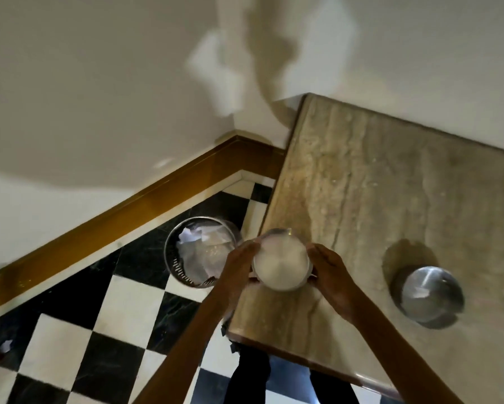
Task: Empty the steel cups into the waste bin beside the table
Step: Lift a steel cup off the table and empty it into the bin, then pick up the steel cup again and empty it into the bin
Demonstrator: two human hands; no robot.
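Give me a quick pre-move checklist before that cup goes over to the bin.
1. Two-sided hold: left hand and right hand flank the near cup: ok.
2. Cup still holds something to tip: pale contents fill it: ok.
3. Waste bin mouth open: unlidded, crumpled paper inside, room left: ok.
4. Path from table edge to bin: bare checkered floor between, nothing in the way: ok.
5. Second cup standing safely back from the edge: ok.
6. Grip firmness: frame blurred: cannot tell.

table (361, 176): marble top | on it: steel cup (431, 295)
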